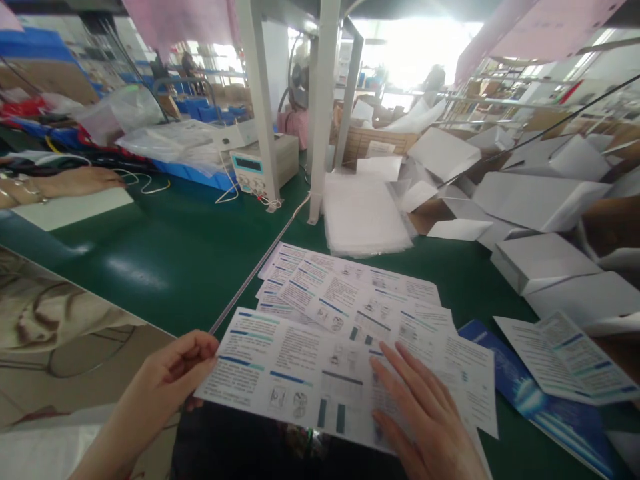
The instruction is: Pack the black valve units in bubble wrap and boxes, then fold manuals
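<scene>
Fingers (193,357) of the left hand (170,377) pinch the near leaflet's (290,377) left edge, lifting it off the desk (175,260); the right hand (425,413) lies flat, fingers spread, pressing its other end down over the fanned stack (350,293) so nothing slides.

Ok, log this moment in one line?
left hand: pinches leaflet edge | right hand: flat on leaflet | beneath: leaflet stack | surface: green table

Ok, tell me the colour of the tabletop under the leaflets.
Dark green. The tabletop shows best in the head view, left of the leaflets.
</scene>
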A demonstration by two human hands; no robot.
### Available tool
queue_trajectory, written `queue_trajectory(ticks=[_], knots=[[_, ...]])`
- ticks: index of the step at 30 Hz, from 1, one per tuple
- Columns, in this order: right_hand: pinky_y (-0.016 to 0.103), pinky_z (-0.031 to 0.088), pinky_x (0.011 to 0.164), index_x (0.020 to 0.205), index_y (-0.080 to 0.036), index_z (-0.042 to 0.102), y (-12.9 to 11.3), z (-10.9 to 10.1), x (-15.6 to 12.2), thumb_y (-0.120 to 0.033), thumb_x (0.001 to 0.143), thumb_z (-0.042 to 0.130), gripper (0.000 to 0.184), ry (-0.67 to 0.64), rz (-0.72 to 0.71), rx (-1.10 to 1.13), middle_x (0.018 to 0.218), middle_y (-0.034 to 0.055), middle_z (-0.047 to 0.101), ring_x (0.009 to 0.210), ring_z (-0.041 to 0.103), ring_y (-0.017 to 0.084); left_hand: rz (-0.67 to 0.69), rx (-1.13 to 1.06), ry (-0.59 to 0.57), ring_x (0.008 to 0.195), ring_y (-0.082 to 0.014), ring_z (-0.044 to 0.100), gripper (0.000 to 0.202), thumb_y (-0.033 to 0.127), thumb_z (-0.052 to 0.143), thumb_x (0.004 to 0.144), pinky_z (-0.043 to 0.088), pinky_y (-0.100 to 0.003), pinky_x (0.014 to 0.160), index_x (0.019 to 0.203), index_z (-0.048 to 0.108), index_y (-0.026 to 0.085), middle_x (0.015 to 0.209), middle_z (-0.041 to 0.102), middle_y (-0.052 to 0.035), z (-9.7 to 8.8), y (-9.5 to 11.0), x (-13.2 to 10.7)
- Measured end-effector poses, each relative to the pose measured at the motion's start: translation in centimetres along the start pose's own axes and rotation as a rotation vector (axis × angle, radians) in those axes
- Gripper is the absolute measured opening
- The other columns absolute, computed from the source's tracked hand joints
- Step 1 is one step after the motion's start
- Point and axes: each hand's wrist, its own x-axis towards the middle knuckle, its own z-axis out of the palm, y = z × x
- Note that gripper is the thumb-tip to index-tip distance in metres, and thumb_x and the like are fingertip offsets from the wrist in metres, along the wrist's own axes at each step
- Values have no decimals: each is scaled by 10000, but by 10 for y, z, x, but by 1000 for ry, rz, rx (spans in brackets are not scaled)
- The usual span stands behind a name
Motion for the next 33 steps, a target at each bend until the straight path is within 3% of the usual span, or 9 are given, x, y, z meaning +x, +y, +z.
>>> queue_trajectory(ticks=[4,7,11,14,16,21,26,33], knots=[[578,617,951,1489,-222,535,-11,6,4,-276,974,564,518,-71,-109,-55,1557,59,515,1359,578,368,79,-11,-6,462,-161,618,369,567,729,823,515,-221,394,974,674,234,626,664,22,24,-2,-13],[646,586,976,1421,-238,608,-9,9,12,-258,964,585,458,-101,-58,-103,1529,55,546,1354,577,394,288,26,42,546,-168,674,247,475,690,902,564,-216,462,989,677,245,705,694,8,49,11,-20],[671,537,1027,1376,-292,640,3,9,22,-216,946,646,437,-125,-71,-75,1501,40,587,1376,557,392,728,193,15,966,-222,747,139,264,583,985,644,-305,836,993,722,260,1057,759,-57,76,33,-15],[660,508,1059,1327,-316,661,10,6,27,-200,970,628,377,-62,-87,-16,1471,12,623,1375,564,364,963,332,-150,1237,-230,667,256,137,525,998,557,-380,1074,1109,717,263,1256,734,-61,95,39,-6],[622,506,1067,1287,-293,678,9,4,27,-172,994,578,333,10,-94,-9,1441,12,651,1358,583,340,1051,417,-247,1307,-218,627,283,106,535,996,493,-407,1155,1181,691,253,1287,729,-52,106,37,-2],[467,550,1030,1347,-161,627,-14,2,20,-157,1032,454,360,40,-92,-32,1449,72,642,1338,604,272,1147,593,-267,1299,-218,632,304,77,540,973,414,-460,1222,1213,675,206,1255,745,-69,118,25,0],[537,554,1001,1434,-137,550,-24,16,18,-266,1062,426,412,45,15,-107,1503,84,586,1356,586,321,1167,713,-218,1336,-249,611,397,59,504,950,431,-516,1210,1277,683,195,1340,714,-95,114,18,8],[547,523,1046,1484,-145,496,-20,27,18,-321,1082,405,448,35,103,-101,1547,74,539,1412,531,310,1119,762,-209,1362,-287,599,351,133,527,991,500,-570,1148,1306,675,178,1406,682,-100,117,16,12]])
